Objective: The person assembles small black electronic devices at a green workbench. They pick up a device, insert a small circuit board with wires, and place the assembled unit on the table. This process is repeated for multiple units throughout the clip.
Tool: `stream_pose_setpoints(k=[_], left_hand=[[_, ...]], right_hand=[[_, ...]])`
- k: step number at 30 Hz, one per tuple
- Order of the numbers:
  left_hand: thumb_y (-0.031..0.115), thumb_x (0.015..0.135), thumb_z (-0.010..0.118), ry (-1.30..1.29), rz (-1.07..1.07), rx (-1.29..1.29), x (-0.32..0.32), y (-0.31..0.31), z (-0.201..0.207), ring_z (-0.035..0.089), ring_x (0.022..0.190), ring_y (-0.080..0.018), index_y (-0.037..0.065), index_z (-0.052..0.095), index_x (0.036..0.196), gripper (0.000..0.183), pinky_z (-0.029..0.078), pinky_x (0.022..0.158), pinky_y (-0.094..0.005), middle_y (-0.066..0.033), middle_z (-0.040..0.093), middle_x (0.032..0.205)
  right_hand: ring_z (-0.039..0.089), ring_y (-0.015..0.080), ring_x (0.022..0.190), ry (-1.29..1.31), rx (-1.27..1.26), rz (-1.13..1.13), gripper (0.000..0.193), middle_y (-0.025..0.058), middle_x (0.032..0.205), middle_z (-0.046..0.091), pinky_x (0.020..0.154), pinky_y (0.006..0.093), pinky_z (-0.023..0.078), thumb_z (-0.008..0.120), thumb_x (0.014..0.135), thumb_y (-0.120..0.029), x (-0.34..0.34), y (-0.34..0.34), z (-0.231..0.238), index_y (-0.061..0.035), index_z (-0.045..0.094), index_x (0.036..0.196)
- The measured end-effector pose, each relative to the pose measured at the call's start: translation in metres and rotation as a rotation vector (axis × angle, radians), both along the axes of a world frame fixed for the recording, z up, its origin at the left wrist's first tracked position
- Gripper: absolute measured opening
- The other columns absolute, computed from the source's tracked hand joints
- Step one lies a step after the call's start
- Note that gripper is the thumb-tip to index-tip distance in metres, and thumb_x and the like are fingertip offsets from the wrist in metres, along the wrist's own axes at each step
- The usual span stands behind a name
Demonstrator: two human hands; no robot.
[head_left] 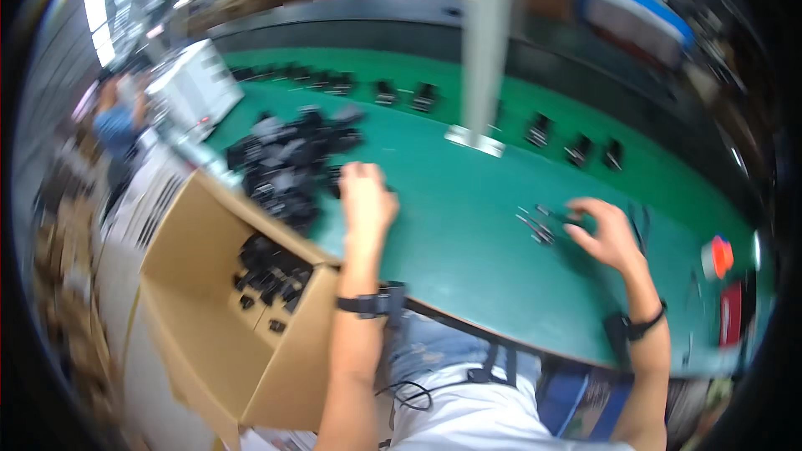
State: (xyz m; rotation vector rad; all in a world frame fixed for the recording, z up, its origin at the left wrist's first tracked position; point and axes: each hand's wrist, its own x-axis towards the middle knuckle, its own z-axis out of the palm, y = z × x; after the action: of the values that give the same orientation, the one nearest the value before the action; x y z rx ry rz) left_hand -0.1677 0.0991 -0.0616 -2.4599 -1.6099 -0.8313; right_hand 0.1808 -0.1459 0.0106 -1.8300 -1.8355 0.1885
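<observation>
My left hand is over the green table, at the right side of a heap of small black parts. Its fingers are curled in, and blur hides what they hold, if anything. On the right, my right hand is low over the table with thumb and forefinger curved around something small and dark. Just left of those fingers lies a slim metal hand tool, too smeared to name.
An open cardboard box with black parts inside stands at the near left. Several black pieces line the far side, past a white post. An orange-and-white round item sits far right. A person is at the far left.
</observation>
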Motion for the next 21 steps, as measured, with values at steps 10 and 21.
stream_pose_setpoints(k=[10,21], left_hand=[[0.019,0.07,0.085,-0.24,-0.659,-0.544,0.1,-0.041,0.062,0.062,0.093,-0.0287,0.003,0.06,0.087,0.034,0.052,0.082,-0.0373,-0.0142,0.061,0.1],[0.009,0.072,0.087,-0.536,-1.035,-0.82,0.191,-0.068,0.037,0.061,0.093,-0.0098,0.004,0.059,0.112,0.049,0.053,0.081,-0.0284,-0.0025,0.06,0.111]], right_hand=[[0.067,0.0349,0.094,0.028,-0.169,-0.007,0.04,0.0132,0.108,0.065,0.083,0.0445,0.056,0.08,0.078,-0.025,-0.025,0.006,-0.007,-0.008,0.065,0.111],[0.065,0.0129,0.083,0.668,-0.057,-0.096,0.018,0.0049,0.095,0.067,0.076,0.0271,0.055,0.066,0.079,0.004,-0.015,-0.014,-0.026,-0.0034,0.069,0.095]])
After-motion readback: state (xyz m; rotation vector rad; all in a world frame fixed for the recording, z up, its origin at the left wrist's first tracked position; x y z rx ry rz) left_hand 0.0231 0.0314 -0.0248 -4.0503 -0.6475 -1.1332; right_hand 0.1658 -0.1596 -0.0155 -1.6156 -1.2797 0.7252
